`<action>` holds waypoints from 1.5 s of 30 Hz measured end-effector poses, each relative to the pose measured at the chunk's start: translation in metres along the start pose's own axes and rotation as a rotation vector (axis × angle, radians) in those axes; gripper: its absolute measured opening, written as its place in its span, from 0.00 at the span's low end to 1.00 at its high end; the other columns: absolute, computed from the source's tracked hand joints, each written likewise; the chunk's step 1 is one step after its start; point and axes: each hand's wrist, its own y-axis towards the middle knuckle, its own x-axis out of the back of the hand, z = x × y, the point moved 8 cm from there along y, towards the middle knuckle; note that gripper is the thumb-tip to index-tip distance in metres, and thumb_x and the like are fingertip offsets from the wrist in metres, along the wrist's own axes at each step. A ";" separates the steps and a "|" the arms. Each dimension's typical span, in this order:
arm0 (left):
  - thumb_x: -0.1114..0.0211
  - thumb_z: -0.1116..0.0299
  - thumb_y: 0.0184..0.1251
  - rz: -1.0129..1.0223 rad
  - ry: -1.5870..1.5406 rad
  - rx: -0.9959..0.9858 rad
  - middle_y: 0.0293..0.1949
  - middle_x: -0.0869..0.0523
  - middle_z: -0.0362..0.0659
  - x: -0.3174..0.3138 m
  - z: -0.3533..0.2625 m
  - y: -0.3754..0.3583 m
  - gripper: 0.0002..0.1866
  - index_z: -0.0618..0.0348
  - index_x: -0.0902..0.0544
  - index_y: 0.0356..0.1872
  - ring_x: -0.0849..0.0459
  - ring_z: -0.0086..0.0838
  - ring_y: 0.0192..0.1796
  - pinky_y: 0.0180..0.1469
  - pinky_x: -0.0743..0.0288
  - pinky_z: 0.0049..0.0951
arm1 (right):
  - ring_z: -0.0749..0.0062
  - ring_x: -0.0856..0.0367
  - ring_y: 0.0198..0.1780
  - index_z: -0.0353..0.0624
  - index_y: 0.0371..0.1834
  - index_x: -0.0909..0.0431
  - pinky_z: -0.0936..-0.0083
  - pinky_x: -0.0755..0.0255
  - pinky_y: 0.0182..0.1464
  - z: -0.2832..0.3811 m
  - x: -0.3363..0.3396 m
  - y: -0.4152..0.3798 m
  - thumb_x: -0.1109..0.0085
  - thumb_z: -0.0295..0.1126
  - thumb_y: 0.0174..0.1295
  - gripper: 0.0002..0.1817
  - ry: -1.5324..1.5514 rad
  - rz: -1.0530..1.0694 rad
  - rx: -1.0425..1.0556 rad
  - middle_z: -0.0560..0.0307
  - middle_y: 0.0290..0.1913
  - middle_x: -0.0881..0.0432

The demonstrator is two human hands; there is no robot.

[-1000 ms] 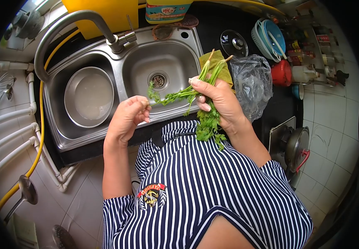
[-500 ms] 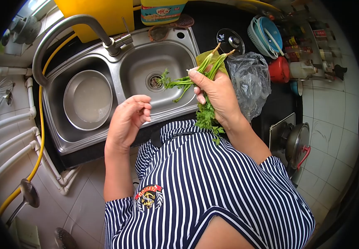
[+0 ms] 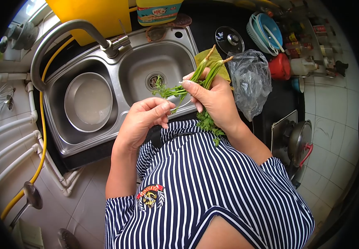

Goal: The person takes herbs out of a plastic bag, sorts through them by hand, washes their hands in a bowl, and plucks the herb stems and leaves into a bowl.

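My right hand [image 3: 212,93] is closed round a bunch of coriander [image 3: 205,79] above the front of the right sink basin. Its pale root ends point up and away, and leaves hang below the hand toward my striped shirt. Several thin stems stick out leftward over the basin, one with a small leafy tip [image 3: 159,84]. To the left, my left hand [image 3: 148,118] has its thumb and forefinger pinched together at the lower end of one of those stems. The rest of its fingers are curled.
In the left basin sits a metal bowl [image 3: 88,102] of cloudy liquid. A grey faucet [image 3: 69,25] arches over the sink [image 3: 163,54]. Right of the bunch are a yellow-green cloth [image 3: 225,71], a clear plastic bag [image 3: 252,83], a glass lid [image 3: 229,40] and a blue basket [image 3: 266,33].
My left hand has moved right and slightly up to the stems, its fingers now pinched at one stem's end. My right hand has shifted slightly left, still holding the coriander.
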 end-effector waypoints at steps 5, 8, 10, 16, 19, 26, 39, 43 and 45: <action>0.31 0.66 0.66 0.040 0.121 0.011 0.32 0.17 0.37 -0.005 0.001 0.000 0.12 0.65 0.16 0.41 0.20 0.18 0.29 0.34 0.23 0.20 | 0.87 0.31 0.19 0.37 0.44 0.22 0.90 0.37 0.20 0.000 -0.002 0.000 0.38 0.31 0.67 0.09 0.003 -0.007 0.014 0.64 0.24 0.25; 0.30 0.66 0.64 0.055 0.151 0.030 0.30 0.17 0.38 -0.006 0.004 0.001 0.11 0.65 0.16 0.40 0.20 0.19 0.29 0.35 0.24 0.19 | 0.88 0.31 0.19 0.37 0.44 0.22 0.90 0.37 0.20 -0.001 -0.003 0.000 0.37 0.31 0.67 0.09 0.012 0.009 0.000 0.65 0.24 0.25; 0.30 0.67 0.64 0.062 0.145 0.042 0.29 0.17 0.38 -0.006 0.005 0.000 0.11 0.65 0.16 0.39 0.19 0.19 0.30 0.36 0.25 0.19 | 0.88 0.31 0.19 0.37 0.44 0.22 0.90 0.37 0.20 -0.002 -0.003 0.000 0.37 0.31 0.67 0.09 0.019 0.009 -0.009 0.65 0.24 0.25; 0.32 0.67 0.66 0.070 0.127 0.056 0.29 0.17 0.39 -0.006 0.006 0.001 0.11 0.66 0.16 0.38 0.19 0.20 0.29 0.35 0.24 0.19 | 0.88 0.31 0.19 0.38 0.44 0.21 0.90 0.38 0.20 -0.004 -0.004 0.003 0.38 0.30 0.67 0.08 0.015 0.021 -0.016 0.66 0.23 0.25; 0.32 0.67 0.66 0.065 0.096 0.048 0.30 0.17 0.40 -0.003 0.007 0.003 0.11 0.66 0.16 0.38 0.19 0.20 0.30 0.35 0.23 0.20 | 0.88 0.31 0.19 0.38 0.44 0.21 0.90 0.38 0.20 -0.007 -0.004 0.005 0.37 0.30 0.67 0.08 0.024 0.030 -0.019 0.66 0.23 0.25; 0.33 0.69 0.67 0.058 -0.013 0.091 0.34 0.16 0.42 -0.003 0.010 0.006 0.10 0.67 0.17 0.42 0.19 0.20 0.30 0.34 0.20 0.20 | 0.89 0.31 0.19 0.38 0.44 0.21 0.91 0.38 0.20 -0.009 -0.002 0.007 0.37 0.30 0.67 0.08 0.026 -0.015 -0.030 0.66 0.23 0.25; 0.35 0.71 0.67 0.024 0.032 0.075 0.34 0.15 0.41 -0.002 0.011 0.010 0.08 0.66 0.17 0.39 0.20 0.17 0.29 0.31 0.22 0.18 | 0.87 0.29 0.20 0.37 0.43 0.21 0.91 0.36 0.20 -0.017 0.006 0.011 0.40 0.35 0.70 0.11 -0.017 -0.026 -0.043 0.63 0.26 0.24; 0.37 0.72 0.66 -0.050 0.004 0.028 0.33 0.16 0.40 0.005 0.012 0.014 0.05 0.64 0.18 0.36 0.22 0.16 0.27 0.28 0.25 0.17 | 0.85 0.27 0.23 0.37 0.44 0.21 0.89 0.33 0.23 -0.017 0.007 0.012 0.44 0.41 0.72 0.15 0.060 -0.043 -0.023 0.60 0.28 0.22; 0.40 0.74 0.64 -0.111 -0.052 -0.053 0.33 0.17 0.42 0.010 0.007 0.015 0.03 0.63 0.20 0.34 0.24 0.16 0.26 0.26 0.29 0.16 | 0.84 0.26 0.24 0.38 0.44 0.21 0.89 0.33 0.25 -0.019 0.005 0.011 0.45 0.41 0.73 0.16 0.122 -0.044 -0.032 0.60 0.29 0.22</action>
